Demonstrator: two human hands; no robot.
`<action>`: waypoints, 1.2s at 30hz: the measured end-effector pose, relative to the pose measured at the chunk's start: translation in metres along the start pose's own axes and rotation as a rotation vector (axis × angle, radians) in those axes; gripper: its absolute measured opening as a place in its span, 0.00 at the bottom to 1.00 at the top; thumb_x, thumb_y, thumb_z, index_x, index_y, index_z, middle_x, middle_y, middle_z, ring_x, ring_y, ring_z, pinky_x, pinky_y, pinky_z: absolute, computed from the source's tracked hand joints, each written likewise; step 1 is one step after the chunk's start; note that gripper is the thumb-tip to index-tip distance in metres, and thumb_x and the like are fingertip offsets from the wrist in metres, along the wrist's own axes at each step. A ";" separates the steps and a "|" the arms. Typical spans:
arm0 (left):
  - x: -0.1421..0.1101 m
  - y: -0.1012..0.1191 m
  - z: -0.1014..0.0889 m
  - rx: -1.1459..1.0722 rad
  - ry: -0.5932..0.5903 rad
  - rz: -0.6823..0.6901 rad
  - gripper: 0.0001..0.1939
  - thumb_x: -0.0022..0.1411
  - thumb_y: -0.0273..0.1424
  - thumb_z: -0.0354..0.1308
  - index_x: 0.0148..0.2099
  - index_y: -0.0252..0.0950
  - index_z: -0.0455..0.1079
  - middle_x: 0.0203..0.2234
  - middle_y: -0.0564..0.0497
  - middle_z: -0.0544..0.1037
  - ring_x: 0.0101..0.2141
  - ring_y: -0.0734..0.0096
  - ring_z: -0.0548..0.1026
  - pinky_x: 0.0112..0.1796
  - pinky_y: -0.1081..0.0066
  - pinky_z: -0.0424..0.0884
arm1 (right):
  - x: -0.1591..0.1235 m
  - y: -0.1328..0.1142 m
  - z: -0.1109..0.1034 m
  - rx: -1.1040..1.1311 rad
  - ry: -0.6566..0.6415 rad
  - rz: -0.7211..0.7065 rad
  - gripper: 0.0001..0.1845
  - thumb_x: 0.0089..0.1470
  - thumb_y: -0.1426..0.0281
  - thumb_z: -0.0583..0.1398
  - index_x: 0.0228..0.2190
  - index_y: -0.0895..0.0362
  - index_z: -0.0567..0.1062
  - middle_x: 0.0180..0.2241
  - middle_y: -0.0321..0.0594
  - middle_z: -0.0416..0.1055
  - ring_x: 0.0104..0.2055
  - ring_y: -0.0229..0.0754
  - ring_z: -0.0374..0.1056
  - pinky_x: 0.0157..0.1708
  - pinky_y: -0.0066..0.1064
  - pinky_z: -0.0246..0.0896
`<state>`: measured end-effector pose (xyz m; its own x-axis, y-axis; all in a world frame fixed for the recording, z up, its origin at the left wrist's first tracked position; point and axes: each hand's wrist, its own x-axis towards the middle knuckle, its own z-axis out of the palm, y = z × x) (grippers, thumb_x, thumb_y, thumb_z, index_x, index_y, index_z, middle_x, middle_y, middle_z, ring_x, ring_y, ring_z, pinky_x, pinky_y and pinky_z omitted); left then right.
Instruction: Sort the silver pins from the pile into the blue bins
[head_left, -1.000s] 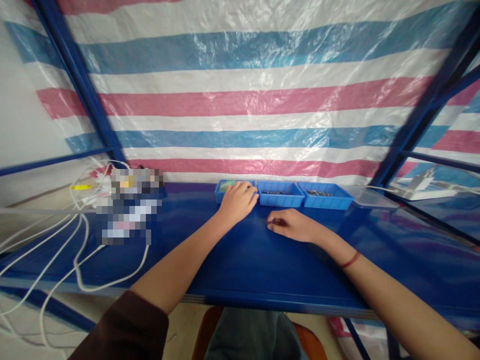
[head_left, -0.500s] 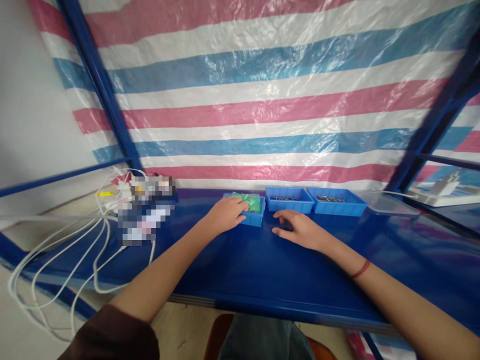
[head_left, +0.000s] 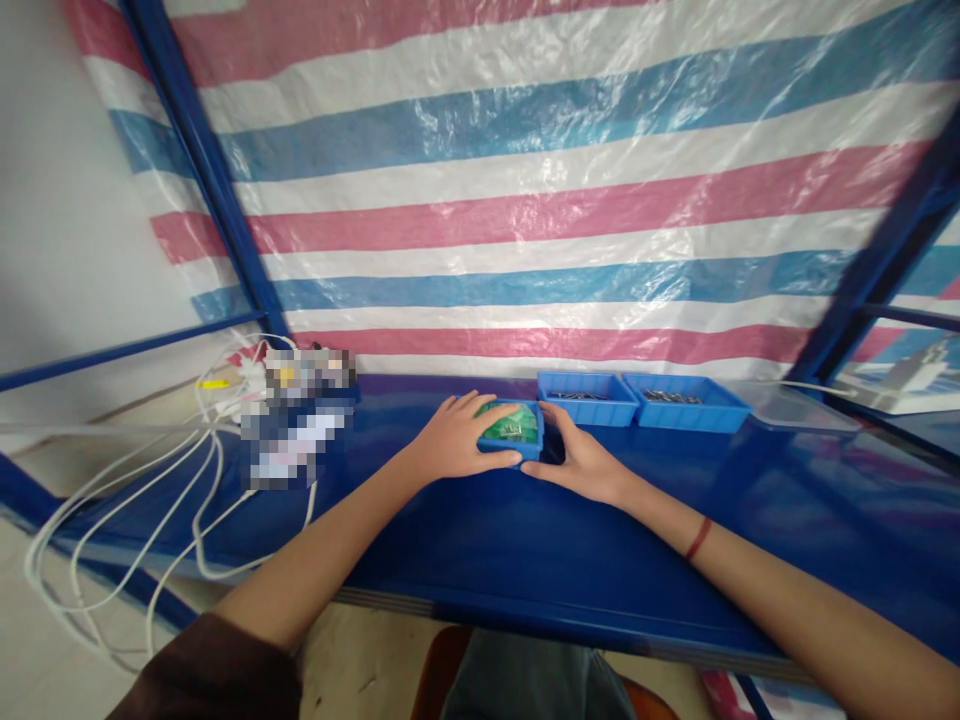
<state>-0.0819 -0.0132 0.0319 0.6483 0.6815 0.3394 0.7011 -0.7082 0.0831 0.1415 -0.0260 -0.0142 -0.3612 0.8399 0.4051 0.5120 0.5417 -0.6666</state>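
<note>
A small blue plastic bin (head_left: 531,451) sits on the blue table between my hands. Inside it lies a green plastic packet (head_left: 513,424) with a shiny clear surface; its contents cannot be made out. My left hand (head_left: 463,438) grips the bin from the left, with the thumb along the near wall and fingers over the far side. From the right, my right hand (head_left: 576,458) closes on the bin's right end, thumb at the near corner and fingertips at the far corner.
Two more blue bins, one in the middle (head_left: 587,408) and one on the right (head_left: 686,412), hold small metal parts. A clear plastic lid (head_left: 799,408) lies beyond them. White cables (head_left: 202,500) and blurred-out items crowd the left. Striped sheeting (head_left: 510,230) hangs behind.
My right hand has moved left onto the bin's right end. My left hand has shifted from lying over the packet to gripping the bin, which sits slightly nearer and further right.
</note>
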 end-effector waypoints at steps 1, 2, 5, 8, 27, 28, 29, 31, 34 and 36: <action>0.000 0.003 0.000 -0.032 0.015 -0.001 0.35 0.54 0.54 0.49 0.62 0.47 0.52 0.58 0.44 0.59 0.57 0.48 0.56 0.54 0.47 0.51 | 0.000 -0.003 -0.002 0.040 0.029 0.002 0.47 0.41 0.56 0.64 0.57 0.55 0.49 0.57 0.53 0.56 0.58 0.54 0.54 0.55 0.49 0.52; 0.000 0.006 -0.001 -0.077 0.035 0.004 0.35 0.55 0.54 0.49 0.62 0.47 0.52 0.58 0.44 0.58 0.57 0.49 0.56 0.55 0.48 0.51 | -0.001 -0.006 -0.006 0.076 0.062 0.002 0.46 0.40 0.57 0.65 0.56 0.55 0.51 0.57 0.53 0.56 0.58 0.54 0.55 0.55 0.49 0.52; 0.006 0.016 0.003 -0.301 0.109 0.062 0.34 0.59 0.50 0.47 0.64 0.44 0.47 0.58 0.44 0.57 0.58 0.55 0.56 0.56 0.54 0.52 | -0.004 -0.016 -0.020 0.149 0.171 -0.004 0.41 0.40 0.60 0.65 0.53 0.53 0.54 0.55 0.50 0.57 0.56 0.52 0.58 0.54 0.48 0.54; 0.018 0.029 0.019 -0.584 0.176 0.113 0.33 0.63 0.47 0.42 0.65 0.41 0.41 0.61 0.43 0.53 0.60 0.58 0.52 0.58 0.56 0.51 | -0.006 -0.021 -0.036 0.151 0.260 -0.026 0.36 0.43 0.60 0.63 0.52 0.51 0.57 0.53 0.47 0.58 0.54 0.51 0.59 0.51 0.48 0.57; 0.041 0.055 0.067 -1.264 0.295 -0.006 0.36 0.59 0.55 0.39 0.63 0.40 0.42 0.61 0.42 0.53 0.59 0.57 0.54 0.57 0.57 0.54 | -0.001 -0.032 -0.060 -0.150 0.303 -0.232 0.32 0.47 0.58 0.60 0.52 0.53 0.58 0.51 0.49 0.59 0.52 0.52 0.59 0.50 0.47 0.56; 0.040 0.056 0.065 -1.253 0.272 -0.011 0.37 0.58 0.55 0.39 0.63 0.39 0.41 0.60 0.41 0.54 0.58 0.57 0.56 0.56 0.58 0.56 | -0.001 -0.033 -0.061 -0.163 0.290 -0.229 0.31 0.47 0.59 0.60 0.51 0.53 0.58 0.51 0.48 0.59 0.52 0.52 0.59 0.50 0.46 0.56; 0.039 0.057 0.063 -1.239 0.256 -0.012 0.38 0.58 0.56 0.40 0.62 0.38 0.40 0.59 0.39 0.55 0.58 0.57 0.57 0.55 0.58 0.58 | 0.000 -0.035 -0.062 -0.176 0.278 -0.223 0.31 0.47 0.59 0.60 0.51 0.53 0.59 0.51 0.48 0.59 0.52 0.52 0.59 0.50 0.46 0.56; 0.038 0.058 0.060 -1.194 0.242 -0.004 0.39 0.57 0.56 0.41 0.62 0.37 0.39 0.59 0.37 0.55 0.57 0.57 0.59 0.54 0.58 0.60 | 0.001 -0.039 -0.065 -0.204 0.259 -0.210 0.30 0.47 0.60 0.60 0.50 0.53 0.59 0.50 0.48 0.60 0.52 0.53 0.59 0.49 0.46 0.57; 0.035 0.059 0.057 -1.077 0.276 0.001 0.35 0.59 0.52 0.43 0.60 0.36 0.40 0.59 0.37 0.55 0.57 0.59 0.58 0.55 0.58 0.59 | 0.003 -0.045 -0.070 -0.248 0.227 -0.199 0.28 0.47 0.60 0.59 0.50 0.53 0.60 0.49 0.47 0.63 0.50 0.53 0.61 0.48 0.47 0.57; 0.032 0.061 0.055 -0.991 0.310 0.008 0.32 0.61 0.48 0.44 0.60 0.37 0.41 0.58 0.38 0.56 0.57 0.61 0.58 0.55 0.58 0.57 | 0.004 -0.047 -0.074 -0.280 0.201 -0.187 0.28 0.47 0.60 0.59 0.49 0.53 0.61 0.47 0.46 0.64 0.49 0.53 0.62 0.47 0.47 0.58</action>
<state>-0.0020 -0.0238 -0.0041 0.4487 0.6982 0.5578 0.0475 -0.6419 0.7653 0.1734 -0.0454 0.0651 -0.3227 0.7007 0.6363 0.6545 0.6509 -0.3848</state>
